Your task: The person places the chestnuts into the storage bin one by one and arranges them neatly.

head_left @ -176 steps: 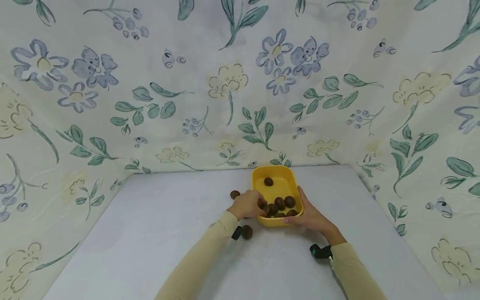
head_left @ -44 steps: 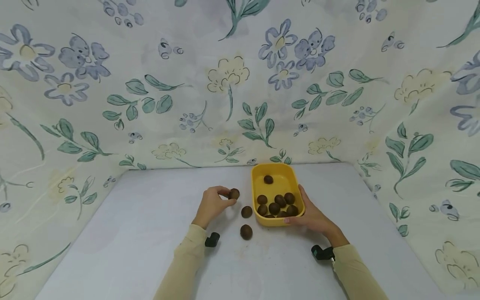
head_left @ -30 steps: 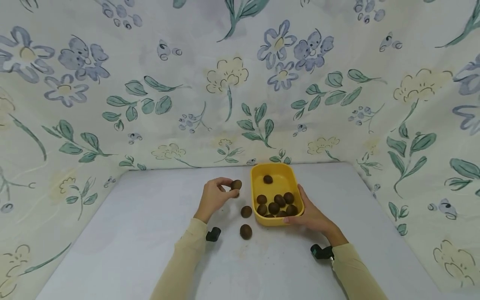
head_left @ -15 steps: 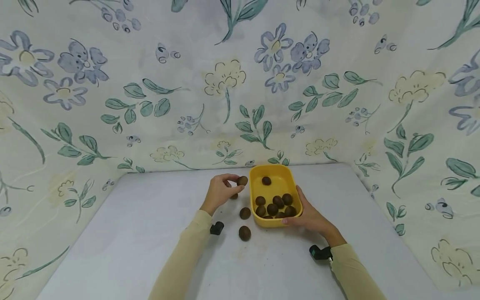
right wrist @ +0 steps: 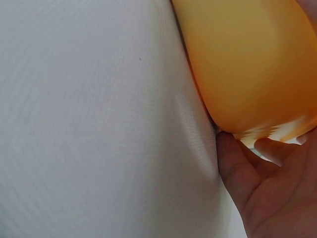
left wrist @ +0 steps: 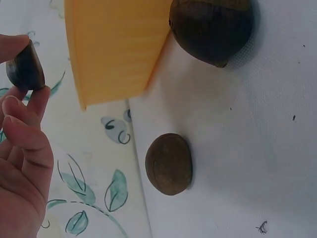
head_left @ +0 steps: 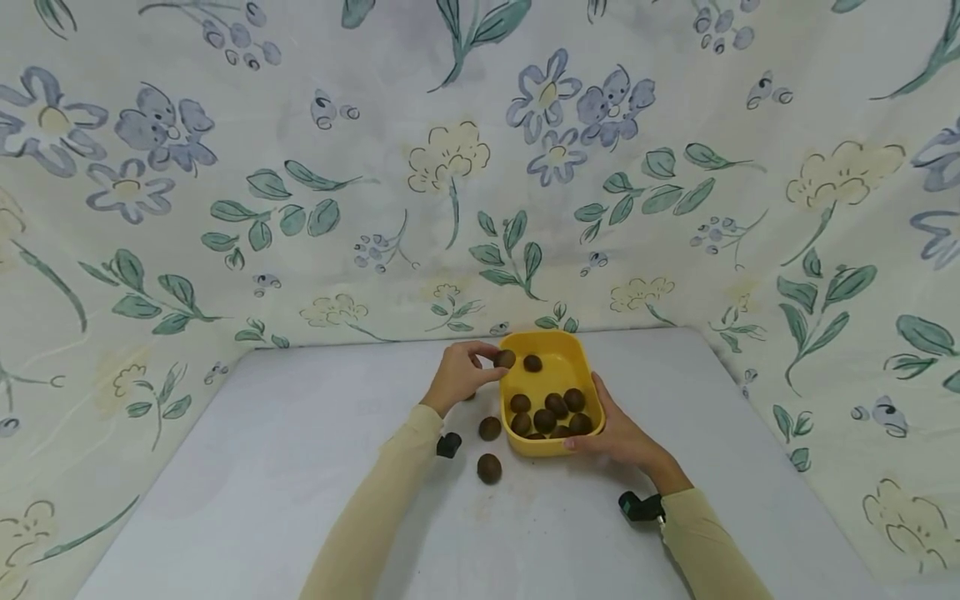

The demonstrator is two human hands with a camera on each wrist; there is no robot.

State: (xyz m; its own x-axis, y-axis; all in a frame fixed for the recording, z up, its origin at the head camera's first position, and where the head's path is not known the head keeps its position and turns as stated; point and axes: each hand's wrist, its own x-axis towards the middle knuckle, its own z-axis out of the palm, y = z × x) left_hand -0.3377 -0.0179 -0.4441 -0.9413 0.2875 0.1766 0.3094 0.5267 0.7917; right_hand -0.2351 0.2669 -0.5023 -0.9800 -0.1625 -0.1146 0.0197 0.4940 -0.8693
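In the head view my left hand [head_left: 459,375] pinches a brown chestnut [head_left: 505,358] at the left rim of a yellow tub [head_left: 547,447]. The left wrist view has this held chestnut [left wrist: 25,69] between thumb and fingertips. Several chestnuts [head_left: 556,405] lie in the tub, mostly at its near end; a single chestnut [head_left: 532,363] sits farther back. My right hand [head_left: 628,437] holds the tub's near right corner, thumb at the front edge. From the right wrist, the fingers of that hand [right wrist: 277,193] touch the tub's outer wall [right wrist: 242,59].
Left of the tub, two chestnuts lie in full view on the white table [head_left: 300,467]: one chestnut [head_left: 490,428] beside it and another chestnut [head_left: 489,468] nearer. A third is partly hidden under my left hand. Floral cloth [head_left: 450,208] hangs behind the table.
My left hand, earlier inside the tub, has since picked up a chestnut from the table. It has carried it right, to the tub's rim. My right hand stays on the tub.
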